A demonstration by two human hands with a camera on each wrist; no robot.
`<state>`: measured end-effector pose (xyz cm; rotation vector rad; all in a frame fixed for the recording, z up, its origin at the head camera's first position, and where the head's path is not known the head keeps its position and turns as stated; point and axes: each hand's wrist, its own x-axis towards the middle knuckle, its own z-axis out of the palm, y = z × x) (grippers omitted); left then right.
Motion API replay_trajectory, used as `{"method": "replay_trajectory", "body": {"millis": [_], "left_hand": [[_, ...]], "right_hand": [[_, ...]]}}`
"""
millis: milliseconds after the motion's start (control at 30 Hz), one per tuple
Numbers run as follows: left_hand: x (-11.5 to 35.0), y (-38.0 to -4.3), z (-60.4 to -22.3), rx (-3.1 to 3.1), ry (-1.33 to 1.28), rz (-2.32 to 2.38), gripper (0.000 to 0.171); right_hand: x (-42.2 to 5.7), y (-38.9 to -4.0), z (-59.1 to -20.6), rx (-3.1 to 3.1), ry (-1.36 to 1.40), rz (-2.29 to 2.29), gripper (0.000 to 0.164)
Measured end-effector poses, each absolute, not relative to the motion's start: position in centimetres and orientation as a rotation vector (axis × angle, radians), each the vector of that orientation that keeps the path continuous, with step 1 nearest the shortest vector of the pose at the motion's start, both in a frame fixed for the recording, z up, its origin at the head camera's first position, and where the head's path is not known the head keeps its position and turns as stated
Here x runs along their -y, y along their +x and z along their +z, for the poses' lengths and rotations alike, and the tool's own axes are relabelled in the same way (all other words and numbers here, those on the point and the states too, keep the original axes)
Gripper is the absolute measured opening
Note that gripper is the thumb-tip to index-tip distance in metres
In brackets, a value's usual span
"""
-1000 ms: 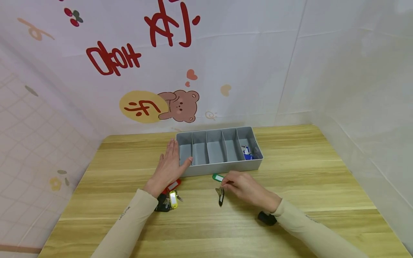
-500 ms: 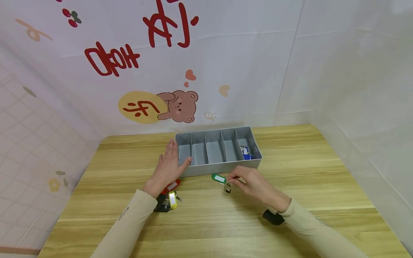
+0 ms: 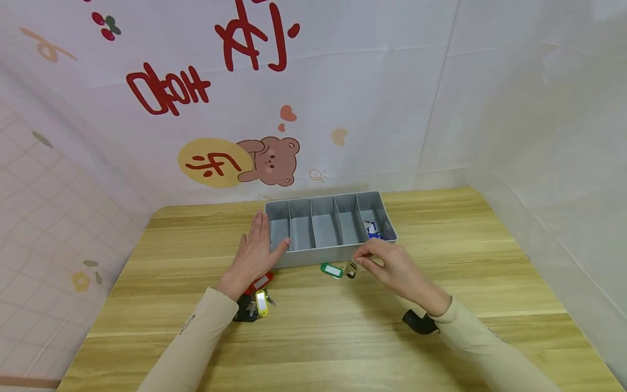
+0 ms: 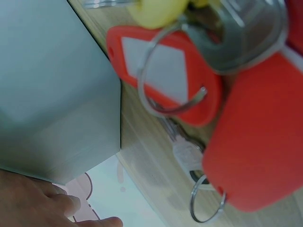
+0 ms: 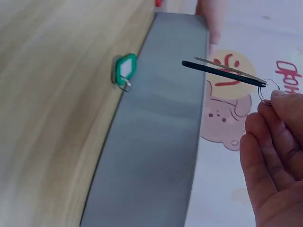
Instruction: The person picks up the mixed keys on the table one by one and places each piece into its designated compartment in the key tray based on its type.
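While a wooden table (image 3: pixel 343 354) bears a grey tray (image 3: pixel 323 257), my right hand (image 3: pixel 397 272) pinches keys (image 5: pixel 222 74) by their ring (image 5: pixel 261 97)

Where the table nears the wall (image 3: pixel 392 109), printed with a bear (image 3: pixel 279 160), the tray stands with five compartments; the one at my far right holds small blue and white pieces (image 3: pixel 374 230); my left hand (image 3: pixel 254 250) lies against the tray's left end, fingers straight, thumb spread over the front rim; my right hand has thumb and fingertips closed on the ring, near the tray's front wall, the keys, one dark and one lighter, held off the table; beside my left wrist a black piece (image 3: pixel 245 311), red tags (image 4: pixel 255 142), a yellow tag (image 3: pixel 262 303) and a silver key (image 4: pixel 187 151) lie bunched; just left of the keys, a green tag (image 3: pixel 332 270) rests on the table, near the tray's front.
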<state>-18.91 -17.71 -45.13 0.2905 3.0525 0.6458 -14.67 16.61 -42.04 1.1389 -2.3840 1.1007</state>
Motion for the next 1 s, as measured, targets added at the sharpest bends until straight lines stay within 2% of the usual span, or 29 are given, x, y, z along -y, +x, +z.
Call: {"method": "replay_trajectory", "body": {"millis": [1000], "left_hand": [[17.7, -18.8, -45.1, -3.058, 0.291, 0.642, 0.101]], "right_hand": [[-16.9, -17.3, -39.9, 2.331, 0.744, 1.235, 0.015]]}}
